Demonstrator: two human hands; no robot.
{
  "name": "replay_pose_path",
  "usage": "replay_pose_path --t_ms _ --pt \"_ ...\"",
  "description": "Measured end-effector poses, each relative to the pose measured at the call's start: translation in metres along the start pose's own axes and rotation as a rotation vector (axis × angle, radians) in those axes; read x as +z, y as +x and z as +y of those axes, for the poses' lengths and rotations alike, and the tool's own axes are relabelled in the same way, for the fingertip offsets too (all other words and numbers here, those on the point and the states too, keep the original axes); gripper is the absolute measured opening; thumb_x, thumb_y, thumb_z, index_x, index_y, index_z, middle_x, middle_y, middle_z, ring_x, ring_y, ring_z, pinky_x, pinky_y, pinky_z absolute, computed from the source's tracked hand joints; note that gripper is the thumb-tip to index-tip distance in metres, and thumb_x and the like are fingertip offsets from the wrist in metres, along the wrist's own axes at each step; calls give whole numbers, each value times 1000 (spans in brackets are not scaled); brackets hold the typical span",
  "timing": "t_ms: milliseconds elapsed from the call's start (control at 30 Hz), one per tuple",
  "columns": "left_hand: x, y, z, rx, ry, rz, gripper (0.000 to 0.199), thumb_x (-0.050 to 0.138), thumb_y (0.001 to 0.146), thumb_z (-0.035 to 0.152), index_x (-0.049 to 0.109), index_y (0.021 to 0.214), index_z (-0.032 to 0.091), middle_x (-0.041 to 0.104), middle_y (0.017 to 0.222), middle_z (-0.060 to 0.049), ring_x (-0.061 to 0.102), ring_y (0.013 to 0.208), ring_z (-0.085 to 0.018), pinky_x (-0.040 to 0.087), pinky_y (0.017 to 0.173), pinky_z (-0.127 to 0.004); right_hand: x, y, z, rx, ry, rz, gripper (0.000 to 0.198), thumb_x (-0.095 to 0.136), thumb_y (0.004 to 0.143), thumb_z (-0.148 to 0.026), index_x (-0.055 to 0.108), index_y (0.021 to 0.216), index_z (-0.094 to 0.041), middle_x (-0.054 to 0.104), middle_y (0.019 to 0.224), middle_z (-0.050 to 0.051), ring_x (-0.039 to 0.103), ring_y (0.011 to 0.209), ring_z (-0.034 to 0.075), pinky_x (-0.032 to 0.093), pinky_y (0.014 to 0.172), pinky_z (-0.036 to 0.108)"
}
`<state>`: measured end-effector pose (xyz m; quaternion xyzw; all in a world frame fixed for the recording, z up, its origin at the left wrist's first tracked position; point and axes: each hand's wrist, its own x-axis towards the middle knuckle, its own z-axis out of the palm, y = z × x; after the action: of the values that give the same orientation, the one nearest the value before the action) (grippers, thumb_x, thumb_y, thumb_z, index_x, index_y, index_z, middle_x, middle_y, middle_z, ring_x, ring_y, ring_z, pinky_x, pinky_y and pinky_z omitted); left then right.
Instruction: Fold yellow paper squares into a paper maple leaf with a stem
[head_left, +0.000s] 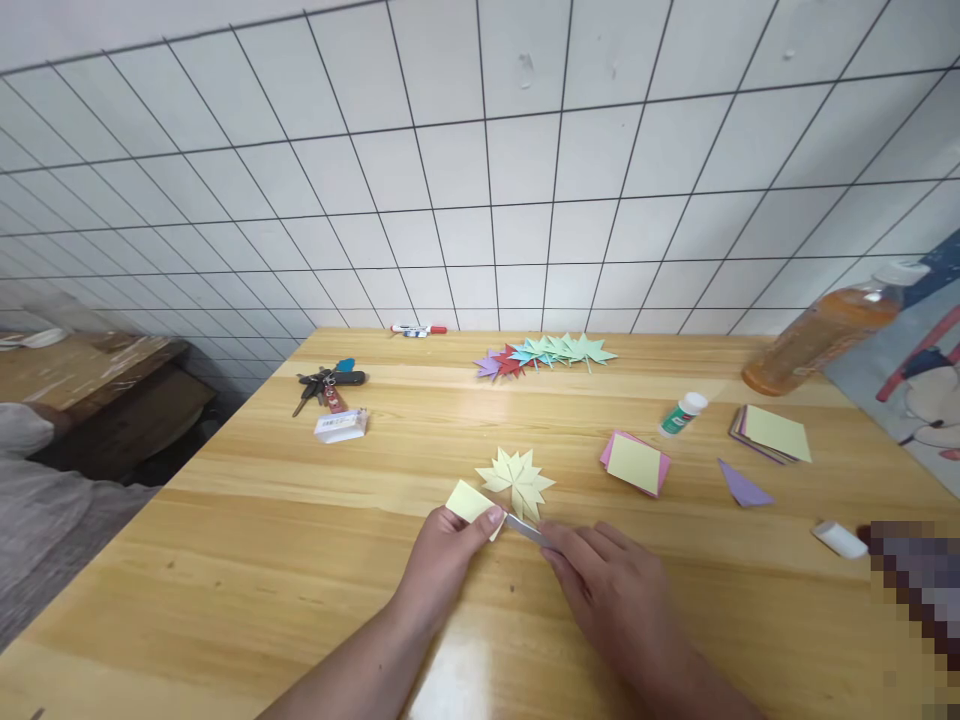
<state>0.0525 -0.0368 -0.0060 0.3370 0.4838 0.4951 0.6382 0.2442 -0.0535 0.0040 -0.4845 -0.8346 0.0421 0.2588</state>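
Note:
My left hand (450, 550) pinches a folded pale yellow paper (469, 500) between thumb and fingers, just above the table. My right hand (607, 580) is closed on a knife with a narrow grey blade (529, 531); its handle is hidden in my fingers. The blade's tip is at the paper's right edge, close to my left thumb. Right behind both hands, a pale yellow folded-paper leaf (516, 480) with several points lies flat on the table.
Beyond lie folded-paper leaves (555, 350), a marker (418, 330), keys (328, 380) and a small white box (341, 426). Rightward are paper stacks (636, 464) (772, 433), a glue stick (683, 414), a purple triangle (744, 486), an eraser (840, 540) and a bottle (829, 330). A person (60, 540) sits at left.

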Motion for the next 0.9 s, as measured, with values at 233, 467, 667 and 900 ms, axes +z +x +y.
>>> replay_pose_path --t_ms 233,467,667,900 --pt "-2 1 -1 -4 4 18 15 70 71 29 69 75 14 64 68 -1 52 65 -11 40 66 -21 0 2 1 -13 14 1 19 47 89 -25 61 101 -27 68 79 -2 58 67 15 39 61 26" --pt "-2 0 -2 -16 51 37 19 71 69 31 67 71 13 62 64 -2 51 63 -12 38 62 -21 0 0 2 -7 10 2 20 46 89 -24 62 101 -27 69 81 -2 58 68 15 39 62 26" --pt "-4 2 -2 -36 96 53 22 72 68 34 67 70 13 62 65 -2 51 64 -14 39 64 -23 -3 3 3 -12 8 10 22 44 90 -24 62 102 -26 69 79 0 58 67 16 39 60 26" --pt "-4 1 -1 -37 114 26 23 71 68 35 67 70 13 60 64 -2 49 64 -13 38 64 -22 -1 0 4 1 17 -8 22 47 88 -22 62 104 -25 69 81 1 57 68 17 39 62 27"
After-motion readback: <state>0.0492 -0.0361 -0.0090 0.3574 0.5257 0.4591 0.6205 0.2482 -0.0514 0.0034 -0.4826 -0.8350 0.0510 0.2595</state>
